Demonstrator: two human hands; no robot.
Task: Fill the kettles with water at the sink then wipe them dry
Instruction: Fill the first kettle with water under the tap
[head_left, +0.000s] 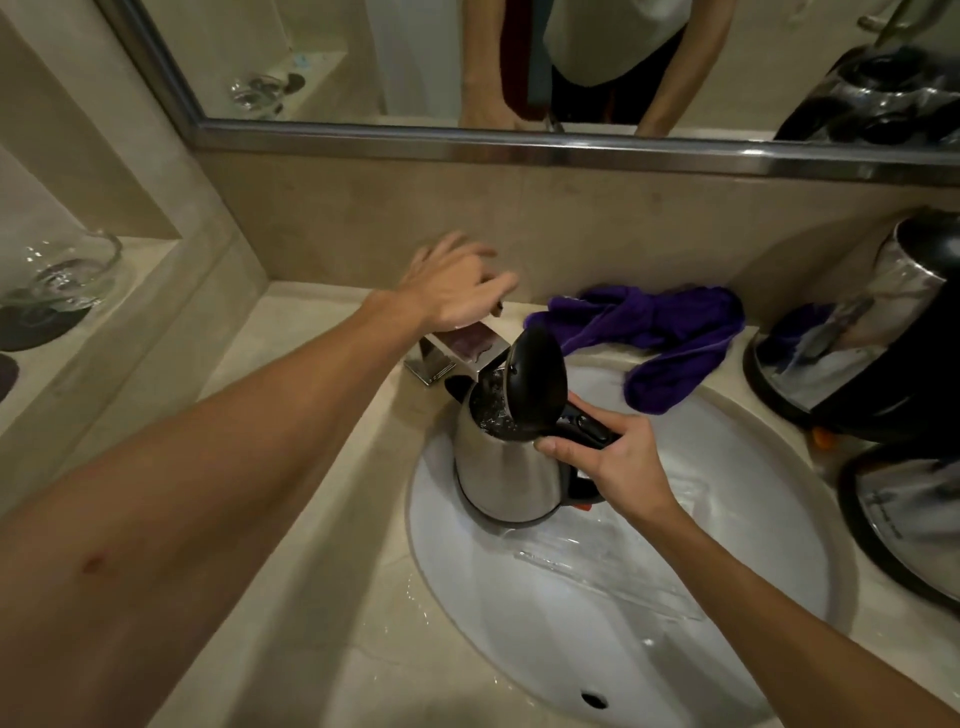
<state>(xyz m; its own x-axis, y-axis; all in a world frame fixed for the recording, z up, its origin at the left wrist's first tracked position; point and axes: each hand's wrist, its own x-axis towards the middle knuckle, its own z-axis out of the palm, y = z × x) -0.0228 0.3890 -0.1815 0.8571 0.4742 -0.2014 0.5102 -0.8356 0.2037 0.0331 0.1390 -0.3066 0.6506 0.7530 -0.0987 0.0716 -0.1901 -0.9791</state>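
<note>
my right hand (618, 462) grips the kettle (506, 467) in the sink (753, 597), lid up, water inside; my left hand (452, 286), fingers loose, reaches the tap (457, 356). two kettles (852, 332) and the wiping wait.

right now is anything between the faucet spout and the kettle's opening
Nothing visible blocks it. The lid is flipped up, and the kettle, held by the right hand, sits with its opening under the faucet spout. The left hand is over the faucet.
</note>
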